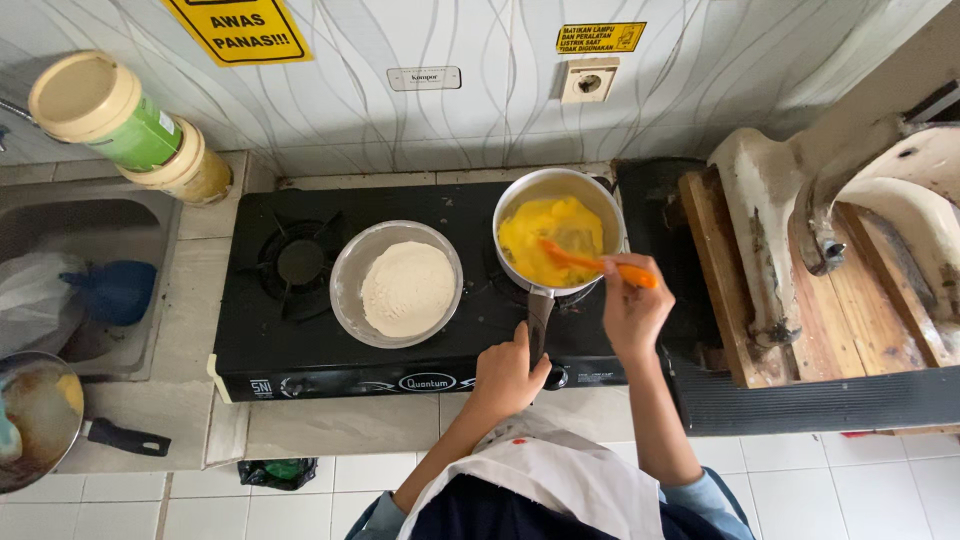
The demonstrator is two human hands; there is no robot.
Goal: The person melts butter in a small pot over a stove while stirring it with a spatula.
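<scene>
Stirring yellow egg mix (545, 240) in saucepan (560, 190) on stove (400, 340): left hand (508, 375) wrapped round handle (538, 318), right hand (632, 310) pinching orange spatula (600, 264). Risk: grip slips w/ hard stirring, pan tips, mix spills.

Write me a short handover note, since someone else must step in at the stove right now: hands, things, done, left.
Left hand: gripping the dark handle of the small metal saucepan on the black gas stove.
Right hand: holding the orange spatula, blade in the yellow mixture.
Beside it, left: a metal bowl of pale flour-like powder, untouched.
Done: mixture is in the pan, mostly smooth.
Left: stirring; powder not yet added.
</scene>
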